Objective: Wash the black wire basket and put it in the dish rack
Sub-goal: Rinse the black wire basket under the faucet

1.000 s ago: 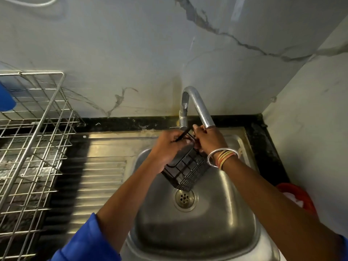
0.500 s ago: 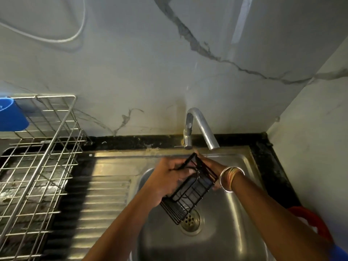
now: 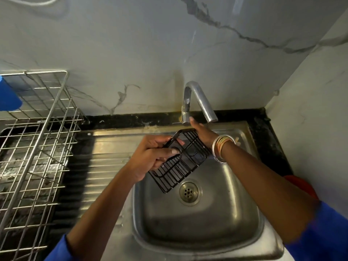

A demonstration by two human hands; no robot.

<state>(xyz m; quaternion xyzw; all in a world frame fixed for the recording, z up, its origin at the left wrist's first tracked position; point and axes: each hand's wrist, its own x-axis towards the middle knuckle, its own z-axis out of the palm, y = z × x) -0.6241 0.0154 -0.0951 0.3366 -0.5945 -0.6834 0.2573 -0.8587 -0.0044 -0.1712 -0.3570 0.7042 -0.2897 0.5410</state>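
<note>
A black stone counter (image 3: 131, 119) runs along the wall before you, with a steel sink (image 3: 197, 232) set into it. Its ribbed drainboard (image 3: 105, 166) lies left of the basin. The dish rack (image 3: 37, 147) stands just beside the drainboard, on your left. The faucet (image 3: 199, 98) rises from the back rim.

Head camera looks steeply down, close over the sink (image 3: 197, 232).

Black wire basket (image 3: 185, 162): thin wire, glossy black coating.
Sink (image 3: 226, 213): brushed stainless steel with a dull sheen; drainboard ribbed.
Faucet (image 3: 204, 102): polished chrome.
Dish rack (image 3: 36, 146): bare silvery wire, shiny.
Wall (image 3: 131, 44): smooth, glossy, grey-veined marble look.
Bangles (image 3: 222, 147): shiny metal.
Sleeve (image 3: 329, 232): matt blue cloth.
</note>
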